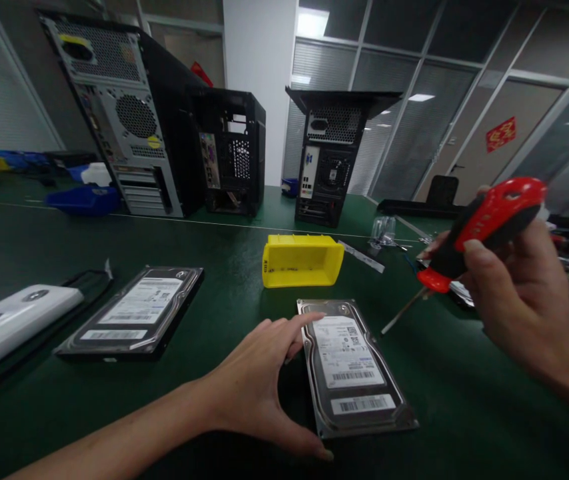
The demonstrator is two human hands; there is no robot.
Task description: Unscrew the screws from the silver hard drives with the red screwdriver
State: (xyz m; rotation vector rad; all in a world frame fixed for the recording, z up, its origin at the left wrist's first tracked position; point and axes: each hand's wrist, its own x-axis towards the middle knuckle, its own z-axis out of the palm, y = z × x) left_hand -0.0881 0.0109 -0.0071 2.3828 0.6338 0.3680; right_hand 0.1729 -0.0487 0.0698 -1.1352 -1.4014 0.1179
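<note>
Left hand [259,380]: spread wide, resting on the left edge of the near drive [352,367]; forefinger on its top corner, thumb along its lower left edge. It grips nothing.
Right hand [519,293]: closed round the red and black handle of a screwdriver [469,247], held up off the table [214,240].
Screwdriver: shaft slants down and left of the right hand, its tip hanging over the table just right of the near drive, not touching it.
Near drive: flat on the table, label up, between the two hands, under the left fingers.
Second drive [134,313]: flat, label up, well to the left of the left hand, untouched.
Yellow bin [302,260]: on its side just beyond the near drive, mouth towards the person; whether anything lies inside cannot be told.
White device [9,323]: far left of the left hand, with a black cable beside it.
PC cases [164,113]: three, standing beyond the bin, backs showing.
Progress: by the look of it, early; the drive is steadied and the tool is ready, but the tip has met no screw. The drive's cover looks still on.
</note>
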